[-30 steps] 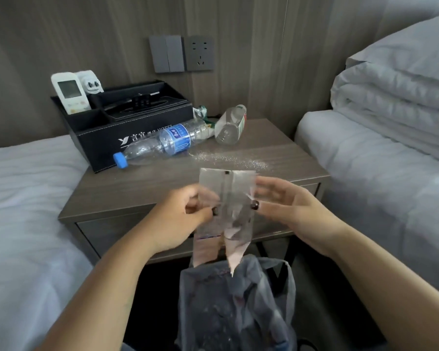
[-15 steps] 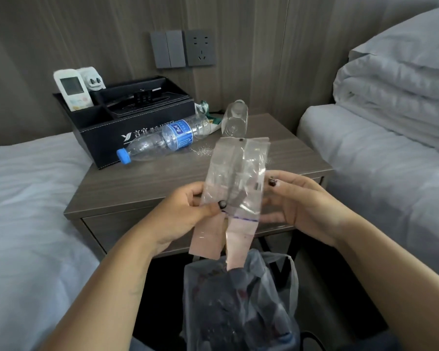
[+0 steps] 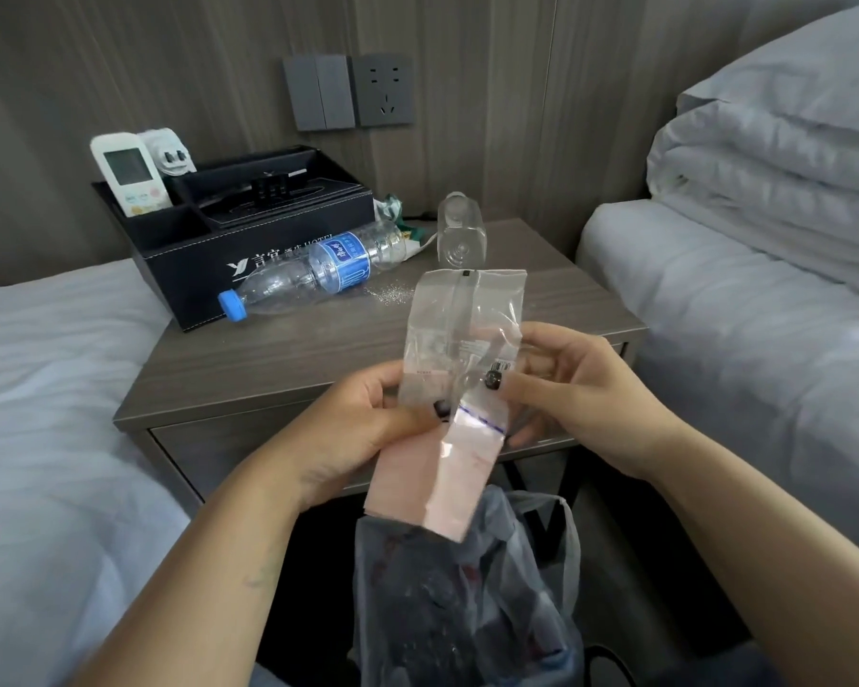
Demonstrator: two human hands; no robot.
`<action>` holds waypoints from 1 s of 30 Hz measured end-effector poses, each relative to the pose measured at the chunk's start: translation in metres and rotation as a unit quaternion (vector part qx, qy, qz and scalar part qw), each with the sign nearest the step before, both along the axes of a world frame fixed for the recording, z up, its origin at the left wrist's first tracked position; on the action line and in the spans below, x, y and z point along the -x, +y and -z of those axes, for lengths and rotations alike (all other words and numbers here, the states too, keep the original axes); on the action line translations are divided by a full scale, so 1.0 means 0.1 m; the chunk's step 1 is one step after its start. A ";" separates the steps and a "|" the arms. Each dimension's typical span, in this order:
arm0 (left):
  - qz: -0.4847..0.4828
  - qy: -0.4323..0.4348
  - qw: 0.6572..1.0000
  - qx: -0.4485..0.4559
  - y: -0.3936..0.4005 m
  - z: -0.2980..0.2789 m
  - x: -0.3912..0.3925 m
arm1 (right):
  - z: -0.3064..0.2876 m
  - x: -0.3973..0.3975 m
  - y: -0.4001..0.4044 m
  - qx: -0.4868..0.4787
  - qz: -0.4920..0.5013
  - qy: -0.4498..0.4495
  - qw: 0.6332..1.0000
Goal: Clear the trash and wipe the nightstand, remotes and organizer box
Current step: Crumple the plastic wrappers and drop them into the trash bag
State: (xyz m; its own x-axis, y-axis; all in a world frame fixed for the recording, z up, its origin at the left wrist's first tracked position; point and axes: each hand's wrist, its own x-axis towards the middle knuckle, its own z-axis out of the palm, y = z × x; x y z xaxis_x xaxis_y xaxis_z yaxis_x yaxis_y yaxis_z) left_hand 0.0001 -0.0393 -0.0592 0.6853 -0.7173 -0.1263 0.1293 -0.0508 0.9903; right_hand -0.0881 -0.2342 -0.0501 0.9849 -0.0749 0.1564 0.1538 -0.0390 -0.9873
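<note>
I hold a clear plastic wrapper (image 3: pixel 462 334) with a pink lower part upright in front of the nightstand (image 3: pixel 288 354). My left hand (image 3: pixel 368 423) pinches its left side with the thumb on top. My right hand (image 3: pixel 581 384) grips its right edge, thumb pressed on the film. Right below it hangs a translucent trash bag (image 3: pixel 467 602). On the nightstand lie an empty water bottle (image 3: pixel 313 277) with a blue cap, a small clear bottle (image 3: pixel 459 235), a crumpled green-white wrapper (image 3: pixel 393 210) and scattered white crumbs (image 3: pixel 393 292). The black organizer box (image 3: pixel 194 250) holds two white remotes (image 3: pixel 130 173).
White beds flank the nightstand: one on the left (image 3: pixel 45 414), one on the right (image 3: pixel 740 339) with a folded duvet (image 3: pixel 774 156). A switch and socket (image 3: pixel 348 91) sit on the wood-panel wall behind. The dark floor lies under the trash bag.
The wrapper rose from a folded, lower position to upright and unfolded between both hands. The view shifted slightly nearer the nightstand.
</note>
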 end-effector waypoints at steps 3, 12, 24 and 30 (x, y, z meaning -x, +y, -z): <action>-0.018 0.046 0.998 -0.045 0.01 -0.04 0.00 | 0.04 -0.01 -0.03 0.108 0.096 -0.121 0.982; -0.020 0.096 0.990 -0.100 0.08 -0.16 -0.03 | 0.36 0.08 0.01 0.626 0.078 -0.328 0.703; -0.137 -0.161 0.977 -0.012 -0.04 -0.17 0.18 | 0.11 0.32 0.28 0.107 0.193 0.077 0.972; -0.120 -0.047 0.991 0.041 -0.16 -0.06 0.27 | 0.00 0.30 0.22 0.150 0.202 0.039 0.967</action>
State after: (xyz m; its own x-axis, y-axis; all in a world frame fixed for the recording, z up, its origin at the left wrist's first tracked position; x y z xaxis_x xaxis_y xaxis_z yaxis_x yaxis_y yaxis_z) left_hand -0.0268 -0.0556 -0.0529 0.8434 -0.5372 -0.0020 0.0351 0.0515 0.9981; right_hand -0.1184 -0.2119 -0.0498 0.8943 -0.4189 0.1571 -0.0082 -0.3664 -0.9304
